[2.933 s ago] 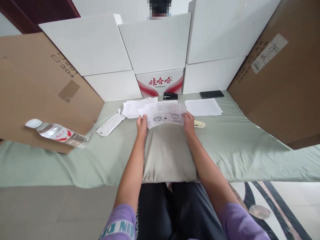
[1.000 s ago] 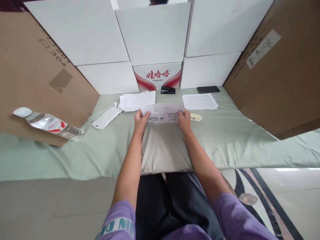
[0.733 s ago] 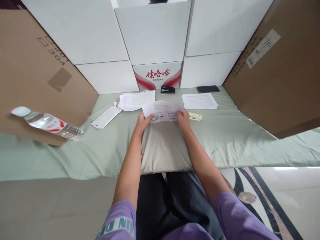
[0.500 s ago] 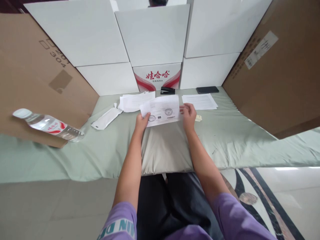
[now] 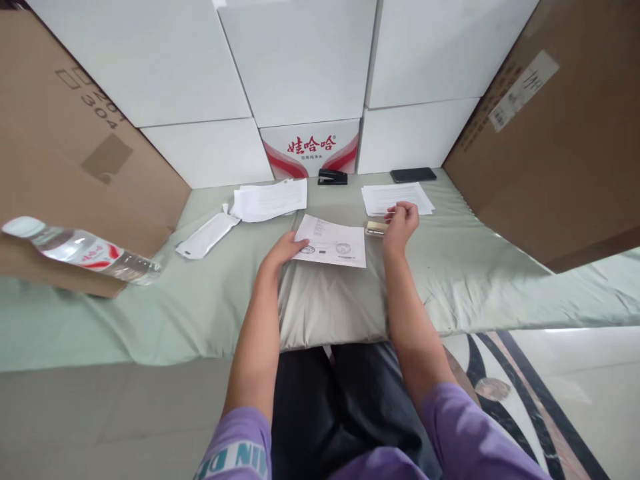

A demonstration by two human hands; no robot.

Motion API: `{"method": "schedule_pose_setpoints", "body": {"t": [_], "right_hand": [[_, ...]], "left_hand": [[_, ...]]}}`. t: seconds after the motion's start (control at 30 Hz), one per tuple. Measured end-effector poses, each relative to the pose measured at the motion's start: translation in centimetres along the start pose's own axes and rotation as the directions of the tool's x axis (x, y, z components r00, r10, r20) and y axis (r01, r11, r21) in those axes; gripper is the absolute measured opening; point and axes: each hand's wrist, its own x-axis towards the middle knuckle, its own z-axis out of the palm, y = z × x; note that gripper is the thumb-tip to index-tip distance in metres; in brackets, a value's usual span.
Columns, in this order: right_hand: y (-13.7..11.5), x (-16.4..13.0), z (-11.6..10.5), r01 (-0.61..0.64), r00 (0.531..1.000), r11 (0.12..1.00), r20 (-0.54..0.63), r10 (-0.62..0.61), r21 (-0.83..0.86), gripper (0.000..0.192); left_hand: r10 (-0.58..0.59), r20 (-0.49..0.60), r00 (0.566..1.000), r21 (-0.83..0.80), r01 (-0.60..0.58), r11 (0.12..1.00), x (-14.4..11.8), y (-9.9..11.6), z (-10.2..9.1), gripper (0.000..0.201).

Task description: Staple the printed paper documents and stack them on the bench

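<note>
My left hand (image 5: pixel 288 250) is closed on the left edge of a printed sheet of paper (image 5: pixel 333 241), thumb on top. The sheet carries round stamps and lies low over the cloth. To its right, my right hand (image 5: pixel 401 225) has loosely bent fingers, partly apart, with nothing visible in them. Its fingertips are over the near edge of the right paper stack (image 5: pixel 395 198); whether they touch it I cannot tell. Beside that hand lies a small pale-yellow object (image 5: pixel 376 228) with a shiny edge, its kind unclear. Further back rests a black stapler (image 5: pixel 333 177).
More papers (image 5: pixel 270 200) lie at left, beside a white slim packet (image 5: pixel 207 235). A water bottle (image 5: pixel 83 250) leans at far left near a cardboard box (image 5: pixel 60 153). A phone (image 5: pixel 413 175) lies at back right, before white boxes (image 5: pixel 420 133); another cardboard box (image 5: pixel 565 167) stands right.
My right hand has come off the sheet's right side and moved right, toward the right stack. The sheet, still in my left hand, has been lowered and tilted, uncovering more of the pale-yellow object.
</note>
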Motion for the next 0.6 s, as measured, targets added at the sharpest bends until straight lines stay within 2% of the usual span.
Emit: {"method": "schedule_pose_setpoints", "body": {"t": [0.13, 0.3, 0.43, 0.53, 0.6], "right_hand": [[-0.8, -0.2, -0.8, 0.024, 1.000, 1.000, 0.018, -0.024, -0.005, 0.010], [-1.4, 2.3, -3.1, 0.100, 0.976, 0.985, 0.206, -0.070, -0.140, 0.008], [0.5, 4.7, -3.4, 0.142, 0.967, 0.935, 0.247, -0.061, -0.326, 0.012], [2.2, 5.0, -2.8, 0.192, 0.966, 0.878, 0.240, -0.092, -0.438, 0.014], [2.8, 4.6, -2.5, 0.233, 0.955, 0.844, 0.280, -0.103, -0.484, 0.013]], "left_hand": [[0.008, 0.015, 1.000, 0.065, -0.009, 0.998, 0.4, 0.0, 0.4, 0.044], [0.005, 0.010, 1.000, 0.123, -0.007, 0.992, 0.5, 0.3, 0.9, 0.041], [-0.009, 0.004, 1.000, 0.118, 0.008, 0.993, 0.3, 0.5, 1.1, 0.039], [0.015, -0.029, 0.999, 0.070, -0.013, 0.997, 0.3, 0.2, 1.2, 0.036], [0.026, -0.057, 0.998, 0.049, -0.024, 0.999, 0.4, 0.2, 1.3, 0.033]]}}
